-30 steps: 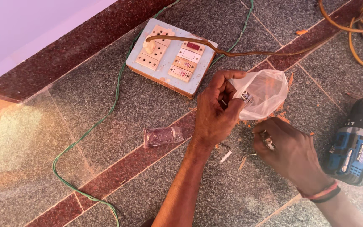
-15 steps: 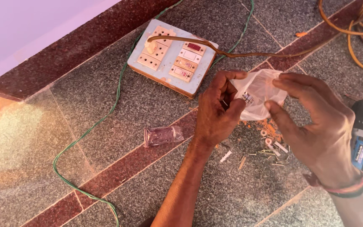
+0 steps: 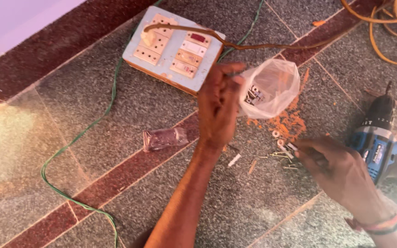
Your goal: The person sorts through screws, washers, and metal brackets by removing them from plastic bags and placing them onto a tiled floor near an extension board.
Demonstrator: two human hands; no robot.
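Clear plastic bag, mouth open, small metal hardware inside; held above the floor, just right of the switchboard. Your left hand pinches its rim: keep the mouth wide. Right hand fingers pinch at loose screws below the bag; gather few, avoid the orange dust.

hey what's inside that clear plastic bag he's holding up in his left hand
Through the plastic bag, held open by the left hand, a small cluster of pale and dark hardware pieces shows. Their exact kind is too blurred to tell.
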